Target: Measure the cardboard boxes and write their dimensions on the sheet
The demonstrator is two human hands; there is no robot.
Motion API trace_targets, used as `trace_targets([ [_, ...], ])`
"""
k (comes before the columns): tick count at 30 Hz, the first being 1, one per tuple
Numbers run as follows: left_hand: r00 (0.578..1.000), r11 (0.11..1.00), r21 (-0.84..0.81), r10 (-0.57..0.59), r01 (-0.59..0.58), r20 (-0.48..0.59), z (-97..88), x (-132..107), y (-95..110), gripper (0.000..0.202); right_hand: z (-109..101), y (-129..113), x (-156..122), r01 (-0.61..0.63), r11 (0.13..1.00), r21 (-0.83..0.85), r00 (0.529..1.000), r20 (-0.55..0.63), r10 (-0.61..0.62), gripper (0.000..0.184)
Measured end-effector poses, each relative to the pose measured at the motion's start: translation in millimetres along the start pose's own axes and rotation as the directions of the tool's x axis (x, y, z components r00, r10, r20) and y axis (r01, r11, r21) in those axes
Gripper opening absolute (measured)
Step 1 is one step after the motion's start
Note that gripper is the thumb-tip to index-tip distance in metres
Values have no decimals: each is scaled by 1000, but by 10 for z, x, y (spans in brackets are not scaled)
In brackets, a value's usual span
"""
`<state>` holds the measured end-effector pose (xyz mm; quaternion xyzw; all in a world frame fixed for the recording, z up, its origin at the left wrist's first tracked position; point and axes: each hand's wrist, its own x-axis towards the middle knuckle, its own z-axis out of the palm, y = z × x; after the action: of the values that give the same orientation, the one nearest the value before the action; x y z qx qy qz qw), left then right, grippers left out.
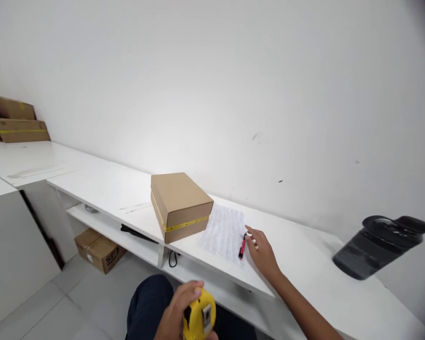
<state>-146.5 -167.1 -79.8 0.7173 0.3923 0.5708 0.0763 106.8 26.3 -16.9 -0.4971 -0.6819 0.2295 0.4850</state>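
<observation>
Low in the view, over my lap, my left hand (pixel 179 309) is closed round a yellow tape measure (pixel 200 315) with a metal belt clip on its side. On the white desk, my right hand (pixel 261 249) has its fingers stretched out and apart. Its fingertips are right beside the upper end of a red and black pen (pixel 242 247); whether they touch it I cannot tell. The pen lies on the right edge of a printed sheet of paper (pixel 221 231). A brown cardboard box (pixel 182 198) with yellow tape round its side stands left of the sheet, by the front edge.
A dark shaker bottle (pixel 375 245) stands on the desk (pixel 102 177) at the right. More cardboard boxes (pixel 23 130) are stacked at the far left. Below the desk run a shelf (pixel 113 231) and, on the floor, another box (pixel 99 250). A white wall (pixel 216 94) rises behind.
</observation>
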Motion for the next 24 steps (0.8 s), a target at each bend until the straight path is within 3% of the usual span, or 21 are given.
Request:
trace_targets([
  [2,998,998,58,31,-28,-47,-240,155,153,81,112,-383,-345,-52,982,184,989,147,25,53],
  [3,997,993,101,69,-65,-35,-324,268,211,76,181,-587,-536,-93,948,304,955,298,-1,59],
  [5,984,962,204,172,-179,55,-428,517,279,75,327,-960,-881,-200,870,450,835,543,-89,77],
  [7,960,912,308,239,-273,144,-469,739,300,75,465,-1232,-1094,-301,818,490,775,626,-90,89],
  [11,950,830,480,179,-286,256,-495,985,297,73,635,-1463,-1098,-382,767,516,838,543,51,96],
  [16,918,764,551,132,-335,375,-624,1039,331,81,659,-1548,-979,-409,762,503,851,511,120,66],
  [21,876,664,573,334,-481,348,-858,1042,394,49,611,-1610,-1072,-361,753,550,873,484,65,56],
  [24,856,649,562,434,-512,279,-1017,972,322,46,594,-1719,-1009,-248,788,564,907,421,-15,52],
])
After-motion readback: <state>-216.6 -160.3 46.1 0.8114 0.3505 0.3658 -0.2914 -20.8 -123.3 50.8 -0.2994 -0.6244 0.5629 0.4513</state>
